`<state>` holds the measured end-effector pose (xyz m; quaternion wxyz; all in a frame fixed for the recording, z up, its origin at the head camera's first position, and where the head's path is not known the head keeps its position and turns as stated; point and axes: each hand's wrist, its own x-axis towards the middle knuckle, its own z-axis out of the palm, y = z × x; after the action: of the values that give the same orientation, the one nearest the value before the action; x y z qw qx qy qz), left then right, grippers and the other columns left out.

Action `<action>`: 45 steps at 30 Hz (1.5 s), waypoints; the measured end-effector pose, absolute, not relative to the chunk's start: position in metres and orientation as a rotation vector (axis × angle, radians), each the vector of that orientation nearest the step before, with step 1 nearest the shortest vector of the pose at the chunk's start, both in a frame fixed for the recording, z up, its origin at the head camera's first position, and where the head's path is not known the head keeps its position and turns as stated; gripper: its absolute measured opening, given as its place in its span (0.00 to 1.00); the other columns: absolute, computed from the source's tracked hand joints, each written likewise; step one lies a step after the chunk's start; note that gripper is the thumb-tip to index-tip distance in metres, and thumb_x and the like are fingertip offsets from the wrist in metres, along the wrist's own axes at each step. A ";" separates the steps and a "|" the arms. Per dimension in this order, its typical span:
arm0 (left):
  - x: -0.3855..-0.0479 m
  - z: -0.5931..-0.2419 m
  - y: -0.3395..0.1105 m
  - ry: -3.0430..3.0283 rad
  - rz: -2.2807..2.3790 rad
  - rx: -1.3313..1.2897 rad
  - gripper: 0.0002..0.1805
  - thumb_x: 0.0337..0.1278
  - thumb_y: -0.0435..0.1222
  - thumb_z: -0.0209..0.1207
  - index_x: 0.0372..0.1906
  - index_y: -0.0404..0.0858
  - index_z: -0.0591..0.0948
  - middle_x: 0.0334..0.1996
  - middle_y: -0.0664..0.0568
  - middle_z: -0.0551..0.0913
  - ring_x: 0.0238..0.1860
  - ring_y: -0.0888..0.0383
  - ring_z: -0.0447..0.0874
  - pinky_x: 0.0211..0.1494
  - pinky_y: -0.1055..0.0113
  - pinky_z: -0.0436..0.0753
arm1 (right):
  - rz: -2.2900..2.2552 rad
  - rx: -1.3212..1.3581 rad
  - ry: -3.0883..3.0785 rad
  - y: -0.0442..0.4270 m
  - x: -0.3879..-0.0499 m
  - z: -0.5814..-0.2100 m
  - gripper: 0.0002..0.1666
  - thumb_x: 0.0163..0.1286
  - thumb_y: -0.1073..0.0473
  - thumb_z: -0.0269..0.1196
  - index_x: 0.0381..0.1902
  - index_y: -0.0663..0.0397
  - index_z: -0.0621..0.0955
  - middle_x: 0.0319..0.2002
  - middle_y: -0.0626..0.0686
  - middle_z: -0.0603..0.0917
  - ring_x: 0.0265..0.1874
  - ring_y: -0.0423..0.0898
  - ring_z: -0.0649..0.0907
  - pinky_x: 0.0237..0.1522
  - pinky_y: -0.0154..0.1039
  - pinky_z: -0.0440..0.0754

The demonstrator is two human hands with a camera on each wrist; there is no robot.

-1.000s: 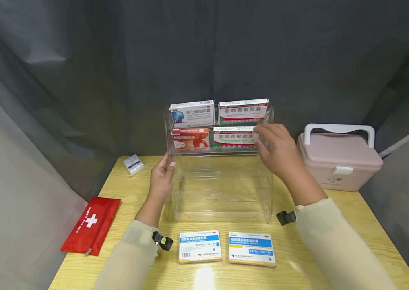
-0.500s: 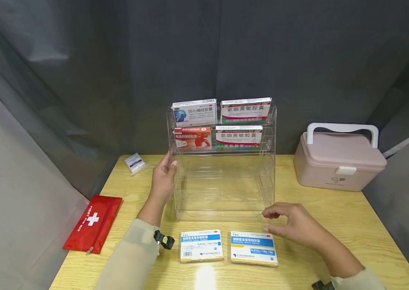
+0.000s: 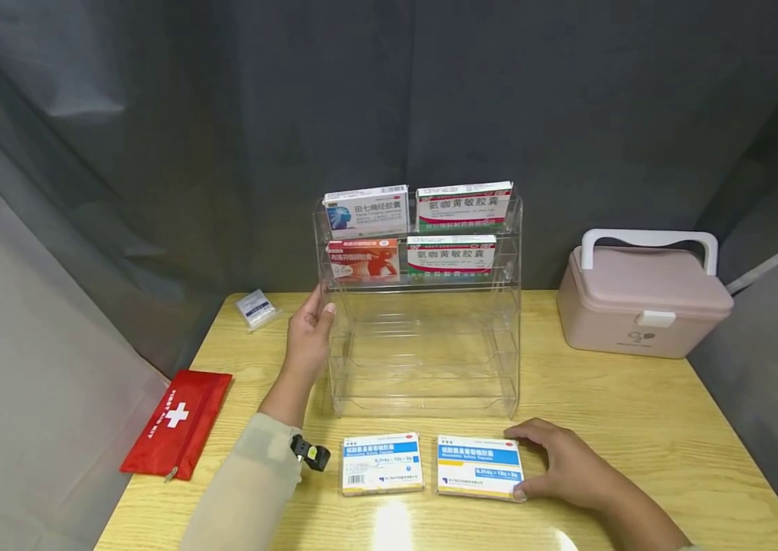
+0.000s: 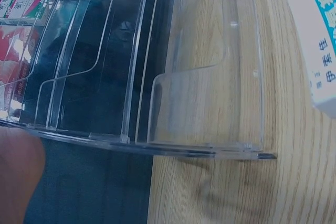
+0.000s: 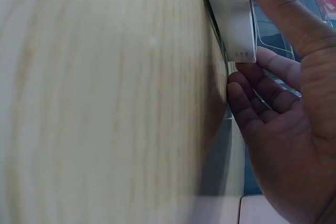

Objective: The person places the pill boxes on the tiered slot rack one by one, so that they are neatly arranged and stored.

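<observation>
A clear acrylic tiered rack (image 3: 423, 405) stands on the table, several medicine boxes in its top two tiers. My left hand (image 3: 308, 337) grips the rack's left side, thumb at the front edge and fingers partly hidden behind. In front of the rack lie two blue-and-white medicine boxes, a left box (image 3: 383, 464) and a right box (image 3: 479, 467). My right hand (image 3: 564, 465) pinches the right box by its right end, fingers at the far corner and thumb at the near one. In the right wrist view, thumb and fingers (image 5: 275, 85) flank the end of that box (image 5: 239, 27).
Upper tier: a white-blue box (image 3: 367, 214) and a green-red-white box (image 3: 465, 208). Below: an orange-red box (image 3: 364, 262) and another green-red-white box (image 3: 451, 258). A red first aid pouch (image 3: 177, 425), a small bagged packet (image 3: 256, 308) and a pink case (image 3: 644, 306) stand around.
My right hand has left the second-tier green-red-white box, come down past the rack's right side and taken hold of the right blue-and-white box. The left hand stays on the rack.
</observation>
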<state>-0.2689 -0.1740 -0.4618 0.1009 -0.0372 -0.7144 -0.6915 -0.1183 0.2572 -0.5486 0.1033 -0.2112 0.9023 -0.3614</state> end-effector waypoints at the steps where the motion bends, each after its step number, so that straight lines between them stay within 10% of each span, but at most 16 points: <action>1: -0.269 -0.462 -0.174 -2.107 -2.046 -0.112 0.31 0.85 0.32 0.52 0.86 0.43 0.65 0.86 0.50 0.64 0.87 0.51 0.59 0.90 0.60 0.60 | -1.057 -0.629 2.668 0.257 -0.118 -0.549 0.57 0.49 0.25 0.80 0.70 0.50 0.82 0.66 0.45 0.85 0.65 0.55 0.86 0.68 0.45 0.87; 13: -0.270 -0.465 -0.177 -2.093 -2.057 -0.117 0.31 0.86 0.33 0.53 0.86 0.44 0.65 0.85 0.52 0.64 0.87 0.54 0.59 0.90 0.62 0.60 | -0.928 -0.675 2.681 0.250 -0.117 -0.544 0.59 0.48 0.23 0.80 0.68 0.54 0.82 0.66 0.47 0.82 0.70 0.61 0.81 0.72 0.69 0.79; 18: -0.269 -0.465 -0.176 -2.091 -2.077 -0.114 0.31 0.86 0.34 0.53 0.86 0.45 0.64 0.86 0.54 0.63 0.87 0.55 0.59 0.89 0.64 0.60 | -0.955 -0.629 2.660 0.247 -0.117 -0.542 0.51 0.50 0.28 0.82 0.64 0.50 0.81 0.62 0.47 0.83 0.65 0.55 0.83 0.69 0.59 0.85; 23: -0.269 -0.465 -0.177 -2.086 -2.072 -0.112 0.31 0.86 0.33 0.52 0.86 0.44 0.64 0.86 0.52 0.63 0.87 0.54 0.59 0.90 0.62 0.60 | -1.131 -0.567 2.575 0.244 -0.119 -0.540 0.31 0.60 0.43 0.82 0.53 0.48 0.80 0.45 0.45 0.84 0.45 0.43 0.83 0.46 0.34 0.88; 31: -0.269 -0.466 -0.176 -2.100 -2.051 -0.105 0.31 0.85 0.32 0.53 0.86 0.44 0.65 0.86 0.50 0.63 0.87 0.50 0.59 0.90 0.57 0.60 | -1.468 -0.511 2.269 0.245 -0.120 -0.533 0.19 0.68 0.58 0.78 0.46 0.59 0.80 0.34 0.51 0.77 0.32 0.37 0.77 0.28 0.30 0.79; 45: -0.269 -0.463 -0.174 -2.051 -2.097 -0.150 0.32 0.86 0.32 0.52 0.86 0.38 0.61 0.86 0.49 0.62 0.87 0.51 0.58 0.90 0.60 0.60 | -1.748 -0.666 2.413 0.239 -0.144 -0.476 0.11 0.74 0.69 0.70 0.52 0.62 0.83 0.45 0.54 0.85 0.39 0.37 0.85 0.41 0.29 0.90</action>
<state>-0.2690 -0.1735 -0.4631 0.1021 -0.0509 -0.6948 -0.7101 -0.1443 0.2394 -0.4758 0.0444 -0.2179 0.7896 -0.5719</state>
